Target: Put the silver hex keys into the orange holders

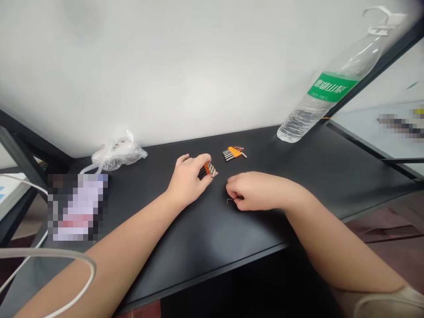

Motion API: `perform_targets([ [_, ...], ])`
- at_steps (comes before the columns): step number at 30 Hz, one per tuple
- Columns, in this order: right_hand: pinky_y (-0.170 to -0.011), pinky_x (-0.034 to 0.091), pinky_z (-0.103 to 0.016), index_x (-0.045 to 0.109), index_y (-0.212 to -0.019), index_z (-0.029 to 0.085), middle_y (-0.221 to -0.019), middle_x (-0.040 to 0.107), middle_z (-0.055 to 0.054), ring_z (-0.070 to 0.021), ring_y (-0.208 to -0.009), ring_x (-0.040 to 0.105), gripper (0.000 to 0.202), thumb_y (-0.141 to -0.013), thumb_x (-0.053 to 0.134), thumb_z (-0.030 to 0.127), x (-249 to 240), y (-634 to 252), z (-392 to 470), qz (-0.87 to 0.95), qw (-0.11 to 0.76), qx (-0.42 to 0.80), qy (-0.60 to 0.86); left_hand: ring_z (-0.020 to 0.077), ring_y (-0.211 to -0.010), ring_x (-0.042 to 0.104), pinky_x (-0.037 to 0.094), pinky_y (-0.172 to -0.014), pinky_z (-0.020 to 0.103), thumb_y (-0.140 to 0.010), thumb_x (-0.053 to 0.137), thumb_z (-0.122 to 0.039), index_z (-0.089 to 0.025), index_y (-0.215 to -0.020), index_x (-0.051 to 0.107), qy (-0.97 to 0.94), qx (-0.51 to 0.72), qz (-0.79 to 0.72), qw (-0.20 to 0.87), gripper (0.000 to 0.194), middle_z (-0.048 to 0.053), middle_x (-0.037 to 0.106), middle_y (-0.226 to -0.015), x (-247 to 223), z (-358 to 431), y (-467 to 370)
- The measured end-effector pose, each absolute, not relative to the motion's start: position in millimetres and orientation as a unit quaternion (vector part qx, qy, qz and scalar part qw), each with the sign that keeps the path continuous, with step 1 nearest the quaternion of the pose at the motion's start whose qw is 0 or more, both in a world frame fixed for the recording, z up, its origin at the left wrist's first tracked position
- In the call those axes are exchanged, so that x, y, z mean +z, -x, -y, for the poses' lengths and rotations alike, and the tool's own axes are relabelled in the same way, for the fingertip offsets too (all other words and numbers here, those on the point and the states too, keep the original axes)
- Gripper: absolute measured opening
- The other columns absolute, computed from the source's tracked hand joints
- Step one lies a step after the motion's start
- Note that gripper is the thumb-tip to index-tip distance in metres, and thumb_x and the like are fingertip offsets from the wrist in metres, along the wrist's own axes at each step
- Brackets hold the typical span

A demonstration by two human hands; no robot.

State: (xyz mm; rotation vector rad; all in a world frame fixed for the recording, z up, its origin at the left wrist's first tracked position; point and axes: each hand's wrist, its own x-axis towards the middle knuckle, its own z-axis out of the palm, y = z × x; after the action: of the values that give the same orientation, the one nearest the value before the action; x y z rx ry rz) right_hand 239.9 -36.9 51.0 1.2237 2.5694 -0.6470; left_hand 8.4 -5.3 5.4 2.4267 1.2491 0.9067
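Note:
My left hand [190,176] is closed around an orange holder with several hex keys [209,169], their short bent ends pointing out past the thumb. To its right, my right hand [253,191] pinches one thin hex key [229,201] just above the black table; only its small bent end shows beyond the fingers. A second orange hex key set [234,153] lies on the table beyond both hands, touched by neither. Its keys are fanned side by side in the holder.
A large clear water bottle [333,88] with a green label stands at the back right of the black table [185,247]. At the left lie a crumpled plastic bag [119,152] and a blurred-out phone-like object [79,207]. A white cable [89,265] crosses near my left forearm.

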Motion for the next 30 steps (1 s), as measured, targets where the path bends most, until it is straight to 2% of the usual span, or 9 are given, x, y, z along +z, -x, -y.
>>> perform_targets([
  [5,-0.059,0.030,-0.028,0.056,-0.071,0.019,-0.082,0.064,-0.004,-0.0142,-0.064,0.049,0.013,-0.083,0.057,0.013,47.3,-231.6,41.0,-0.892,0.090,-0.172,-0.408,0.0176,-0.090,0.068,0.032,-0.124,0.046,-0.092,0.067,-0.031,-0.027,-0.109,0.059,-0.841,0.302,-0.429,0.133,0.020,-0.004,0.073,-0.094,3.7,4.6,-7.4],
  [8,-0.060,0.034,-0.027,0.056,-0.072,0.019,-0.081,0.064,-0.003,-0.0137,-0.065,0.051,0.011,-0.080,0.058,0.011,48.9,-230.7,38.6,-0.893,0.020,-0.199,-0.403,0.0202,-0.098,0.070,0.034,-0.122,0.047,-0.087,0.069,-0.027,-0.027,-0.114,0.057,-0.836,0.316,-0.429,0.132,0.030,-0.002,0.074,-0.102,1.5,4.6,-6.7],
  [11,-0.062,0.041,-0.027,0.059,-0.078,0.020,-0.078,0.064,0.000,-0.0137,-0.066,0.055,0.009,-0.078,0.060,0.011,50.4,-235.4,32.1,-0.872,-0.107,-0.256,-0.403,0.0247,-0.113,0.069,0.039,-0.118,0.047,-0.080,0.073,-0.022,-0.027,-0.125,0.052,-0.824,0.341,-0.432,0.132,0.050,0.001,0.075,-0.113,0.2,5.7,-6.7],
  [13,-0.062,0.047,-0.027,0.064,-0.092,0.022,-0.080,0.066,0.001,-0.0139,-0.067,0.059,0.014,-0.081,0.062,0.014,48.3,-239.5,26.9,-0.833,-0.222,-0.298,-0.410,0.0261,-0.117,0.069,0.041,-0.116,0.048,-0.079,0.075,-0.023,-0.027,-0.127,0.051,-0.822,0.344,-0.433,0.133,0.054,0.002,0.075,-0.115,-0.2,6.6,-6.8],
  [16,-0.063,0.056,-0.030,0.069,-0.107,0.022,-0.085,0.070,-0.001,-0.0154,-0.068,0.067,0.020,-0.088,0.067,0.023,40.2,-240.8,20.3,-0.750,-0.385,-0.350,-0.409,0.0240,-0.112,0.071,0.042,-0.116,0.047,-0.083,0.073,-0.026,-0.027,-0.123,0.054,-0.827,0.344,-0.427,0.123,0.044,0.001,0.075,-0.115,-0.5,7.2,-6.6],
  [20,-0.070,0.065,-0.036,0.075,-0.098,0.020,-0.085,0.075,-0.005,-0.0213,-0.076,0.076,0.020,-0.090,0.075,0.039,29.7,-231.0,16.0,-0.654,-0.508,-0.384,-0.409,0.0182,-0.098,0.073,0.039,-0.121,0.045,-0.088,0.070,-0.025,-0.027,-0.116,0.057,-0.839,0.362,-0.389,0.116,0.031,-0.003,0.077,-0.105,-1.7,7.2,-6.3],
  [25,-0.078,0.069,-0.040,0.079,-0.099,0.021,-0.098,0.079,-0.007,-0.0230,-0.082,0.078,0.029,-0.091,0.075,0.048,24.4,-219.5,15.4,-0.625,-0.534,-0.379,-0.425,0.0178,-0.098,0.074,0.034,-0.124,0.046,-0.089,0.070,-0.025,-0.027,-0.116,0.057,-0.847,0.353,-0.377,0.125,0.030,-0.002,0.078,-0.109,-1.6,7.6,-6.5],
  [30,-0.082,0.068,-0.041,0.081,-0.099,0.021,-0.096,0.080,-0.006,-0.0233,-0.083,0.078,0.027,-0.094,0.070,0.046,23.2,-218.9,15.1,-0.666,-0.512,-0.344,-0.419,0.0258,-0.118,0.070,0.046,-0.112,0.046,-0.083,0.077,-0.031,-0.026,-0.132,0.051,-0.828,0.355,-0.416,0.122,0.056,0.005,0.076,-0.119,-0.2,10.2,-7.5],
])
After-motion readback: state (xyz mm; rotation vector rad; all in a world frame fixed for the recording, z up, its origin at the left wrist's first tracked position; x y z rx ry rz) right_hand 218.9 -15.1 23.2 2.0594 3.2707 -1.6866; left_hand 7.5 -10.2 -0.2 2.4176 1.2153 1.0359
